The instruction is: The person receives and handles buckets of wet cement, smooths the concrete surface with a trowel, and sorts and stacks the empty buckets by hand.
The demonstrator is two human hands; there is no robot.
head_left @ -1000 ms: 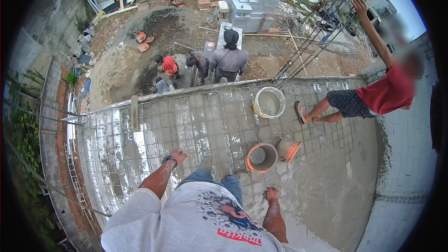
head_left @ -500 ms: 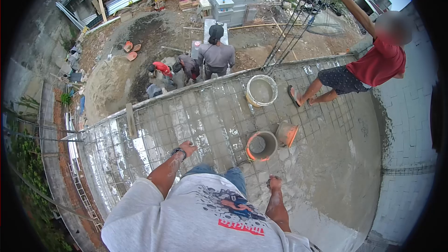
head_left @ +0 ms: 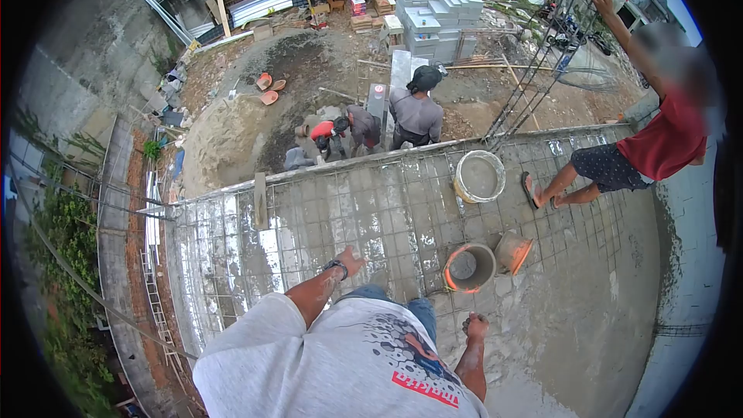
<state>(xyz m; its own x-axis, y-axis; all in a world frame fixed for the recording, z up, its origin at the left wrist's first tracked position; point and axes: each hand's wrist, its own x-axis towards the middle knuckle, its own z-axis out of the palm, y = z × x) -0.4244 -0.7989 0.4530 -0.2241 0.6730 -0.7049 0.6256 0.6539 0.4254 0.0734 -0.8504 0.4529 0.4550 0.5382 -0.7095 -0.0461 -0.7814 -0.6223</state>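
Note:
My left hand (head_left: 352, 262), with a dark band on its wrist, hangs over the wet rebar grid (head_left: 309, 220). Its fingers are loosely apart and nothing shows in them. On the other side of my body, my right hand (head_left: 476, 327) is closed, its fingers curled in; a dark patch shows at the fingers, too small to name. Nearest to it are a bucket with an orange rim (head_left: 470, 267), standing with a little grey residue inside, and a tilted orange-and-grey bucket (head_left: 513, 253) beside that one.
A white bucket of grey mix (head_left: 480, 176) stands near the slab edge. To its right a person in a red shirt (head_left: 673, 135) raises an arm. Upright rebar (head_left: 534, 70) rises at the edge. Several people work below near a sand pile (head_left: 224, 139). A board (head_left: 261, 201) lies left.
My view has turned to the left, so the whole scene sits further right and lower. Both hands keep much the same pose. The people below have shifted slightly.

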